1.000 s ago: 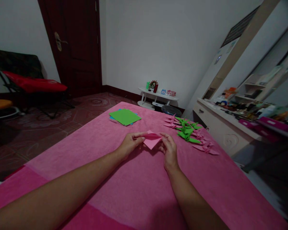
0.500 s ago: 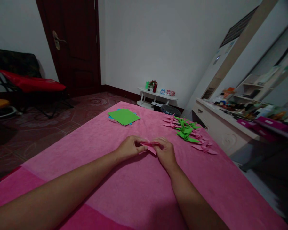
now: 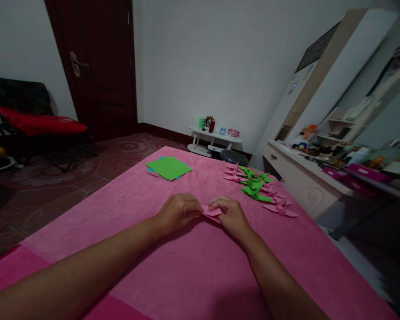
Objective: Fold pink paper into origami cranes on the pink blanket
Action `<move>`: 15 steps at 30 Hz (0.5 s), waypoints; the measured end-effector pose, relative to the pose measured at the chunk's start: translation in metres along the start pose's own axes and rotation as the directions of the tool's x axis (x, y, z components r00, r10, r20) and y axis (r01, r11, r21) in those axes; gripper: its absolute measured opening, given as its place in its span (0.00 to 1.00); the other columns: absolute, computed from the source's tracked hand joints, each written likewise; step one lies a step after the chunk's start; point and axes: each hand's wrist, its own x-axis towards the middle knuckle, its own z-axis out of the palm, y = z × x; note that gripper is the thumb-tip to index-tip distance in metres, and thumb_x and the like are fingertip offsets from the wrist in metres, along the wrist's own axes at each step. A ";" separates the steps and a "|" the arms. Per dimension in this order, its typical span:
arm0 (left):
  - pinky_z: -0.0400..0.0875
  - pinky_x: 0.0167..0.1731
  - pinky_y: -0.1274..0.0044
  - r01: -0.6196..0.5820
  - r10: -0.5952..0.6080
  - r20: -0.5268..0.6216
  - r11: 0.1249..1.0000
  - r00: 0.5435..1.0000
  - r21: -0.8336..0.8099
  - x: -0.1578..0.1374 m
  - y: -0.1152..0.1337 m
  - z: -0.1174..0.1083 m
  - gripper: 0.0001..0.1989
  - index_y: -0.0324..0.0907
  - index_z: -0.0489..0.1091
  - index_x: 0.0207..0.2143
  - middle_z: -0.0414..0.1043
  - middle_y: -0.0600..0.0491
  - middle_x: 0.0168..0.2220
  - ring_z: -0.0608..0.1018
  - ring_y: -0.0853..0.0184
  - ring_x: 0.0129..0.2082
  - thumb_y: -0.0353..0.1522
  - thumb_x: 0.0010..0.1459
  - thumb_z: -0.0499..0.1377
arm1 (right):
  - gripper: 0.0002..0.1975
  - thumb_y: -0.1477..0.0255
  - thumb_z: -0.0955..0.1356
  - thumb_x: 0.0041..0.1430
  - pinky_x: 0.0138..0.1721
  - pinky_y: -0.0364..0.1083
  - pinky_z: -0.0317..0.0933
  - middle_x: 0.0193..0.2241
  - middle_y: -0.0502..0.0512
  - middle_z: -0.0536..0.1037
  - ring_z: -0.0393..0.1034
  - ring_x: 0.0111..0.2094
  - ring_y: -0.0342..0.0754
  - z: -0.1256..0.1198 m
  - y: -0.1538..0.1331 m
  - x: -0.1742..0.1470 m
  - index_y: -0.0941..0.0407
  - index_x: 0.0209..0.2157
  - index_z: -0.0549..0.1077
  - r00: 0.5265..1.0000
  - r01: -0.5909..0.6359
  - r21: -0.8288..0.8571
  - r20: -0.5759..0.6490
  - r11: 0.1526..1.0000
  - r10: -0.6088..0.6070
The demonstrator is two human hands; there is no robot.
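Note:
Between my hands is a small piece of folded pink paper [image 3: 212,211], held just above the pink cloth [image 3: 186,271]. My left hand [image 3: 182,210] pinches its left end with the fingertips. At the other end, my right hand [image 3: 230,218] grips the paper, with the thumb and fingers closed on it. Part of the paper is hidden by the fingers. A stack of square paper [image 3: 170,168], green on top with blue and pink edges beneath, lies beyond my left hand. Several green and pink origami cranes [image 3: 255,186] sit in a cluster past my right hand.
A dresser [image 3: 306,173] crowded with bottles and boxes runs along the right side. Against the far wall is a low white shelf [image 3: 216,134] with small items. A red-draped folding chair [image 3: 40,124] and a dark door [image 3: 96,66] are at the left.
The pink paper has turned and shows more of its flat face. My left hand's fingers have closed in toward its edge. The whole view has shifted slightly.

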 end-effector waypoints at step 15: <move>0.63 0.52 0.69 -0.081 0.125 0.404 0.989 0.906 -0.124 -0.052 0.042 -0.038 0.19 0.42 0.64 0.53 0.67 0.46 0.53 0.69 0.62 0.52 0.33 0.59 0.53 | 0.18 0.88 0.63 0.49 0.42 0.47 0.62 0.37 0.56 0.75 0.67 0.41 0.48 -0.005 -0.035 -0.078 0.55 0.37 0.74 0.980 0.094 -0.122 0.186 0.988 -0.071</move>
